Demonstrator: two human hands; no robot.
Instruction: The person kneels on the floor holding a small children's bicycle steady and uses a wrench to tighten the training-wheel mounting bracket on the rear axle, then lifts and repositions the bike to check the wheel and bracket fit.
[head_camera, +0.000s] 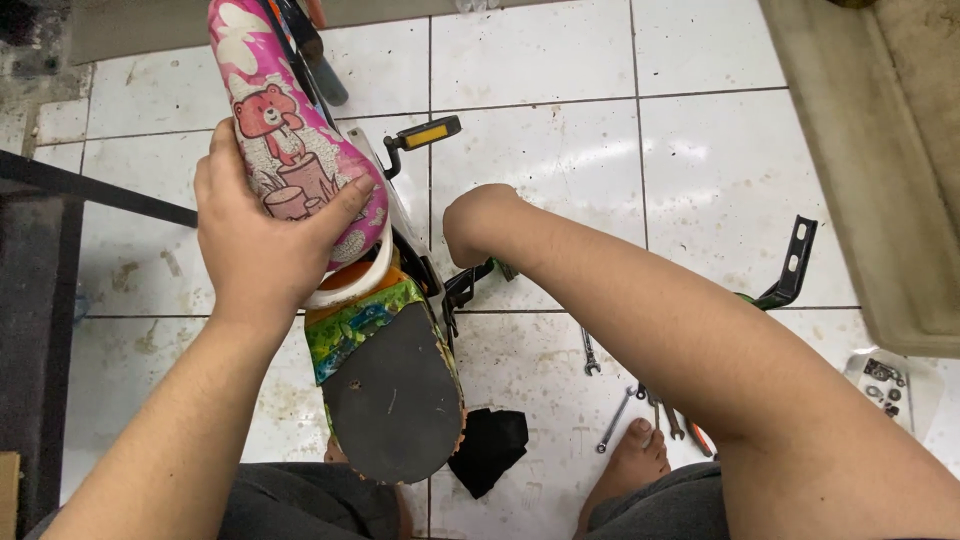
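My left hand (255, 235) grips the rear of a pink child's bicycle saddle (290, 140) printed with a cartoon bear. Below it sits a colourful rear seat with a dark grey pad (390, 390), close to my lap. My right hand (478, 225) is bent at the wrist and reaches down beside the frame next to the black crank area (465, 285); its fingers are hidden behind the wrist. A black pedal with a yellow reflector (425, 133) sticks out to the right of the saddle.
Several wrenches (625, 400) lie on the white tiled floor (700, 180) near my bare foot (630, 465). A black bracket (790, 265) lies further right, a bag of small hardware (885, 385) beyond it. A black cloth (490, 450) sits by my knee. A dark bar (90, 188) crosses the left.
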